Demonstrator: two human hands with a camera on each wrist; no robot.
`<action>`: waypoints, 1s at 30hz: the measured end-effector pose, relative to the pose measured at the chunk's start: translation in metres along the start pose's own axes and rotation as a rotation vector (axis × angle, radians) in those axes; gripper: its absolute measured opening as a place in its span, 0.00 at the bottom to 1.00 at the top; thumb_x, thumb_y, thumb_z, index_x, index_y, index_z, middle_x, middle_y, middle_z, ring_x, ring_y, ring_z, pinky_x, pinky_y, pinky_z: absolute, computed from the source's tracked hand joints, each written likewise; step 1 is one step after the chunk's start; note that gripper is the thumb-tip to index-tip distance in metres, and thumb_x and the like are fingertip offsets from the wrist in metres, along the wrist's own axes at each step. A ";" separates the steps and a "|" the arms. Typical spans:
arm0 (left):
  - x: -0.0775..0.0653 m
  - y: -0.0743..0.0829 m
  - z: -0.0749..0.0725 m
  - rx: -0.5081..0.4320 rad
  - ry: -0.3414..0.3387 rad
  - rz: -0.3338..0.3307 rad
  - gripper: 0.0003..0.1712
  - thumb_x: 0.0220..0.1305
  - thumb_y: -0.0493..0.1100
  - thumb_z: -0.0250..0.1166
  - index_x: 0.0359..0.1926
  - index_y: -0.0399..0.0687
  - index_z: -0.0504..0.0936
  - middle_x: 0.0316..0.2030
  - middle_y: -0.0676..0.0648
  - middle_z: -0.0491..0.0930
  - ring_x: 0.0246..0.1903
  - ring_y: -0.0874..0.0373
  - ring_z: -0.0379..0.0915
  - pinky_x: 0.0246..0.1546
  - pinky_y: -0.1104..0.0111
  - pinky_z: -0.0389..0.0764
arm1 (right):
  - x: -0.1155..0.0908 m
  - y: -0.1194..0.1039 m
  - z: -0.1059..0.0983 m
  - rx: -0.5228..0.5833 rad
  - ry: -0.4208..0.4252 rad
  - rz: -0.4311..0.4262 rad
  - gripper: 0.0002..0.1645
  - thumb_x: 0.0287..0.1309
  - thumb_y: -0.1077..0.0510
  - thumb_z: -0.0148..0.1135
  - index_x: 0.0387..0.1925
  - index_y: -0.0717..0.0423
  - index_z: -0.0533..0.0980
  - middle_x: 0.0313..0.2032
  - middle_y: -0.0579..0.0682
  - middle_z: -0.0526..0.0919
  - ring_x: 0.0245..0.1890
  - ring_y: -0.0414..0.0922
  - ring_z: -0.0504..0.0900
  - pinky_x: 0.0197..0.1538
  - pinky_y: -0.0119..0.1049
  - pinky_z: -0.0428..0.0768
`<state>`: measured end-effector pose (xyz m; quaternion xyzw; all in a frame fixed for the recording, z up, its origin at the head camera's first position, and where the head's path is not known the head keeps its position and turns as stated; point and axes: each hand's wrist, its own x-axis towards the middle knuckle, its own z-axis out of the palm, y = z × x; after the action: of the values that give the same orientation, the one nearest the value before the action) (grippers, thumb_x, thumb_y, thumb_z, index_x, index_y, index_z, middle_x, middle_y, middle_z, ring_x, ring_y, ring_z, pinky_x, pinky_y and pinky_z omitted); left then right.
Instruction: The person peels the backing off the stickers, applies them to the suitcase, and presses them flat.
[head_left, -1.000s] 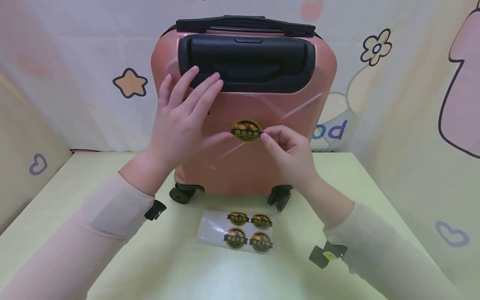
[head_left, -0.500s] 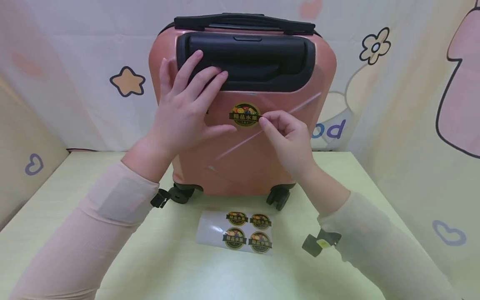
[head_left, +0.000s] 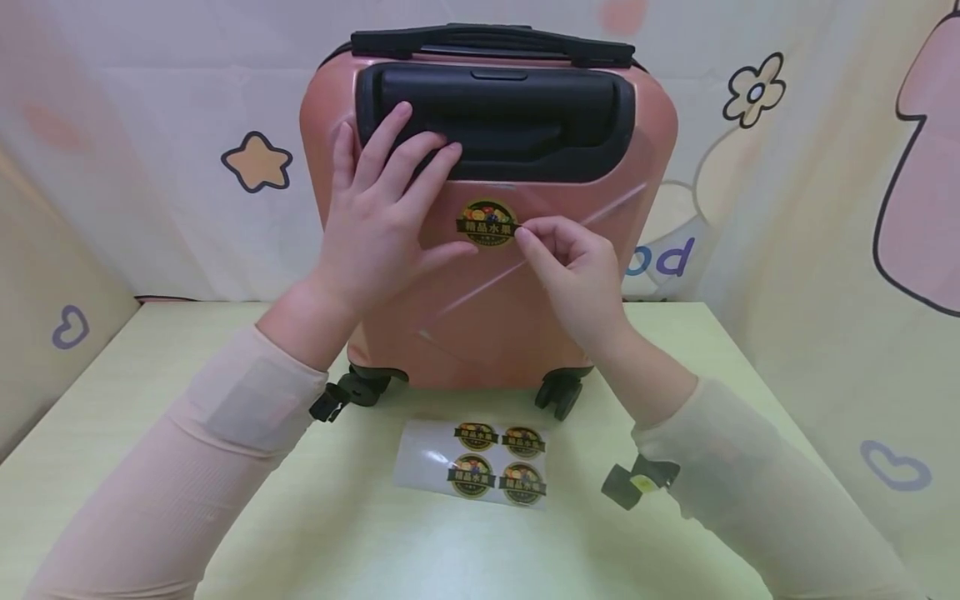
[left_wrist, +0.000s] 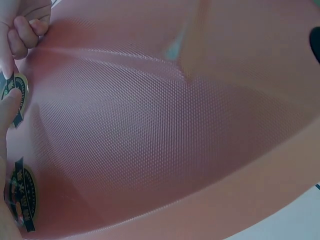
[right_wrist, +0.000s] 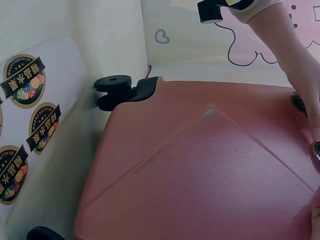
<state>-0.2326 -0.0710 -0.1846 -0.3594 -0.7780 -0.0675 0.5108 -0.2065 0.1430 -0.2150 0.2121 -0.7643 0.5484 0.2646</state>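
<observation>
A round black-and-gold fruit sticker (head_left: 483, 223) lies against the pink suitcase (head_left: 480, 333), just below its black handle recess (head_left: 517, 162). My right hand (head_left: 581, 271) pinches the sticker's right end between thumb and forefinger. My left hand (head_left: 378, 217) rests on the suitcase with fingers spread, fingertips on the recess and thumb beside the sticker. In the left wrist view that thumb overlaps the pinched sticker (left_wrist: 21, 90). A second sticker (left_wrist: 27, 197) shows lower on the shell there; in the head view my left hand hides it.
A backing sheet (head_left: 423, 458) with several matching stickers lies on the table (head_left: 315, 517) in front of the suitcase. Black wheels (head_left: 558, 396) support the suitcase. A patterned cloth (head_left: 180, 108) hangs behind and at the sides.
Both hands have moved up the suitcase, the right one carrying the sticker higher, closer to the handle recess. Over the last half second the movement is slight.
</observation>
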 end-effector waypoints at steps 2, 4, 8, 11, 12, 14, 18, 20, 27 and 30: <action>0.000 0.000 0.000 0.001 -0.001 -0.005 0.45 0.50 0.68 0.63 0.61 0.44 0.71 0.58 0.40 0.68 0.68 0.45 0.45 0.65 0.48 0.32 | 0.001 0.001 0.001 0.000 0.010 -0.005 0.13 0.60 0.57 0.61 0.37 0.65 0.80 0.22 0.60 0.75 0.22 0.44 0.67 0.27 0.31 0.67; 0.000 0.000 0.000 0.002 -0.003 -0.010 0.44 0.50 0.68 0.63 0.61 0.44 0.71 0.58 0.40 0.68 0.68 0.45 0.44 0.65 0.48 0.32 | 0.001 0.002 0.002 0.005 0.019 -0.009 0.13 0.60 0.57 0.61 0.37 0.65 0.81 0.22 0.60 0.75 0.21 0.44 0.67 0.27 0.31 0.67; 0.000 0.000 0.000 0.005 -0.003 -0.015 0.43 0.51 0.67 0.63 0.61 0.44 0.71 0.58 0.40 0.68 0.68 0.46 0.44 0.65 0.49 0.32 | 0.001 0.002 0.003 0.015 0.030 -0.011 0.12 0.59 0.58 0.61 0.37 0.65 0.81 0.21 0.60 0.74 0.21 0.44 0.67 0.26 0.30 0.66; 0.000 0.001 0.001 0.001 0.006 -0.015 0.43 0.51 0.66 0.63 0.61 0.44 0.72 0.58 0.40 0.68 0.68 0.46 0.45 0.65 0.49 0.32 | 0.001 0.001 0.004 0.009 0.038 -0.010 0.12 0.59 0.58 0.61 0.37 0.65 0.81 0.21 0.59 0.74 0.21 0.44 0.67 0.26 0.30 0.66; 0.000 0.001 0.001 -0.001 0.010 -0.015 0.42 0.52 0.66 0.64 0.60 0.44 0.72 0.58 0.40 0.68 0.68 0.46 0.45 0.65 0.49 0.33 | 0.001 0.001 0.004 0.008 0.039 -0.011 0.12 0.59 0.58 0.61 0.37 0.65 0.81 0.21 0.59 0.74 0.21 0.44 0.67 0.26 0.30 0.66; 0.000 0.001 0.002 -0.006 0.015 -0.014 0.42 0.52 0.66 0.64 0.60 0.44 0.72 0.57 0.40 0.69 0.68 0.46 0.45 0.65 0.49 0.33 | 0.001 0.001 0.003 0.002 0.043 -0.009 0.12 0.60 0.57 0.61 0.37 0.65 0.81 0.21 0.59 0.74 0.21 0.44 0.67 0.26 0.30 0.66; 0.001 0.001 0.003 -0.006 0.021 -0.017 0.39 0.54 0.64 0.63 0.60 0.44 0.72 0.57 0.40 0.69 0.68 0.46 0.46 0.65 0.49 0.32 | 0.001 0.000 0.003 -0.009 0.047 -0.003 0.13 0.60 0.57 0.61 0.37 0.65 0.81 0.21 0.60 0.75 0.21 0.44 0.67 0.26 0.30 0.66; 0.001 0.001 0.004 -0.006 0.024 -0.022 0.37 0.56 0.63 0.62 0.59 0.45 0.73 0.57 0.40 0.69 0.68 0.46 0.47 0.65 0.49 0.32 | 0.000 0.000 0.003 -0.011 0.050 -0.002 0.13 0.60 0.57 0.61 0.38 0.65 0.81 0.22 0.59 0.75 0.22 0.44 0.67 0.26 0.30 0.66; 0.001 0.001 0.006 -0.007 0.042 -0.036 0.33 0.57 0.61 0.61 0.58 0.46 0.74 0.56 0.41 0.70 0.68 0.46 0.47 0.66 0.49 0.33 | 0.000 -0.002 0.005 -0.011 0.062 -0.024 0.12 0.59 0.58 0.62 0.37 0.65 0.81 0.20 0.56 0.74 0.21 0.44 0.67 0.25 0.30 0.66; 0.000 0.000 0.006 -0.007 0.046 -0.039 0.34 0.57 0.61 0.61 0.58 0.46 0.74 0.56 0.41 0.70 0.68 0.46 0.47 0.66 0.50 0.33 | 0.000 -0.003 0.005 -0.024 0.066 -0.025 0.12 0.59 0.58 0.62 0.37 0.65 0.81 0.20 0.55 0.74 0.21 0.44 0.67 0.25 0.30 0.66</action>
<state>-0.2368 -0.0678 -0.1874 -0.3443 -0.7726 -0.0882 0.5261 -0.2057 0.1370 -0.2143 0.2005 -0.7590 0.5425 0.2989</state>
